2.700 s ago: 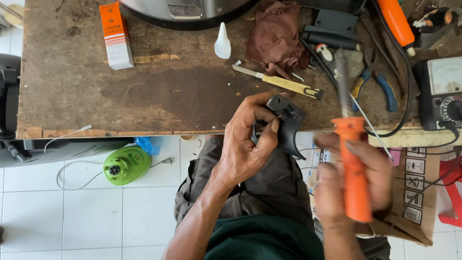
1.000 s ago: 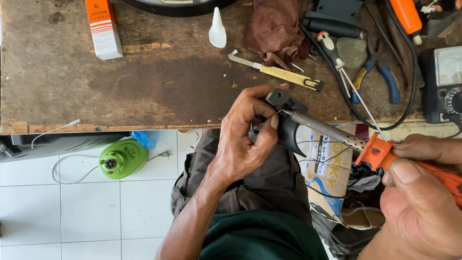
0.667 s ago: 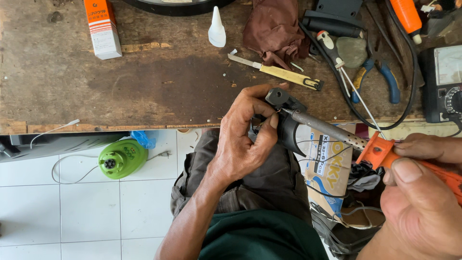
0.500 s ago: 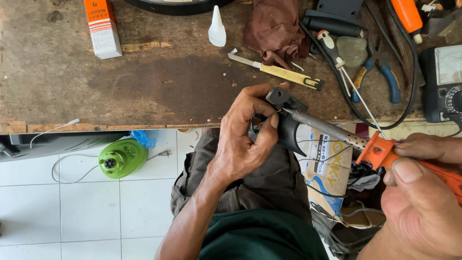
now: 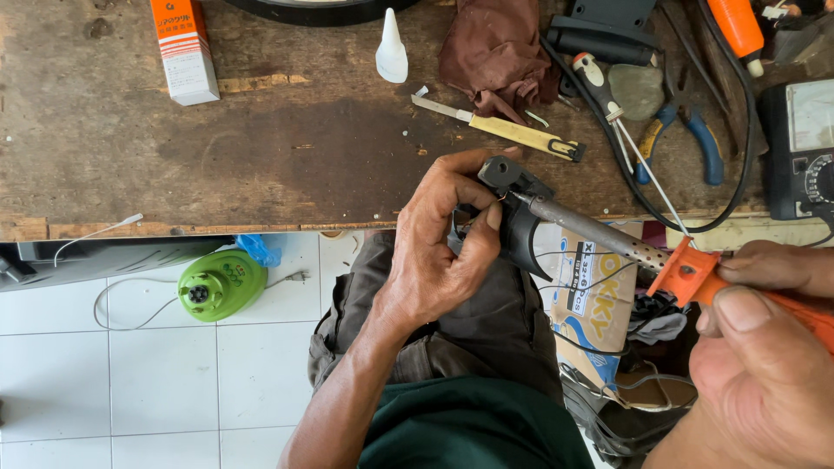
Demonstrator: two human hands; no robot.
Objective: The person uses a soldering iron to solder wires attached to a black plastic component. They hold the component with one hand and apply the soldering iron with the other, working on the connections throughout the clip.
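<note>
Gripping a small black plastic part (image 5: 512, 217) just off the front edge of the counter (image 5: 287, 165), the left hand (image 5: 439, 252) has its fingers (image 5: 473, 239) wrapped and clamped around it, thumb pressed along the upper side. The right hand (image 5: 764, 347) sits low at the right edge, its fingers closed tight on the orange handle of a soldering iron (image 5: 660, 265). The iron's grey metal shaft runs up and left, and its tip meets the black part near the top, just beside the left thumb; the exact spot of contact is hard to make out, though a thin wire seems to lie there.

On the counter behind the hands lie a yellow-handled utility knife (image 5: 512, 130), a small white glue bottle (image 5: 391, 52), a dark red rag (image 5: 499, 52) and an orange and white box (image 5: 184, 50). Further right are blue-handled pliers (image 5: 695, 139), a small screwdriver (image 5: 599, 82) and a meter (image 5: 804, 148) with black leads. Below the counter, a green round gadget (image 5: 221, 282) rests on the white tiled floor (image 5: 130, 382), and a cardboard box (image 5: 582, 304) stands by the person's knee.
</note>
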